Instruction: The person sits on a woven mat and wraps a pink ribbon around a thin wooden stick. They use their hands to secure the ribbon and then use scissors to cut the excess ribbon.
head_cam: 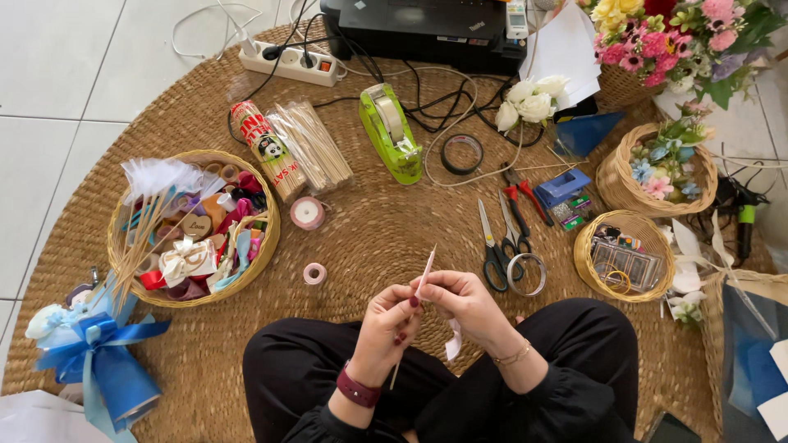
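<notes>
**Ribbon strip wound onto a thin stick over a woven mat**

Woven round mat covers the tiled floor, and the person sits cross-legged at its near edge in black trousers. Closest in, both hands meet above the lap: the left hand pinches a thin wooden stick between thumb and fingertips, its lower end pointing toward the knees, while the right hand pinches a pale ribbon strip — the strip rises past the fingertips and a loose tail hangs below the palm. Judging by the grip, keeping the strip taut and close to the stick, with the pinch points nearly touching, would give the neatest wrap.

Just beyond the hands lie a small pink tape roll and black-handled scissors. Farther left sits a basket of ribbons; farther out, a green tape dispenser — and at the far edge a white power strip beside a black printer.
</notes>
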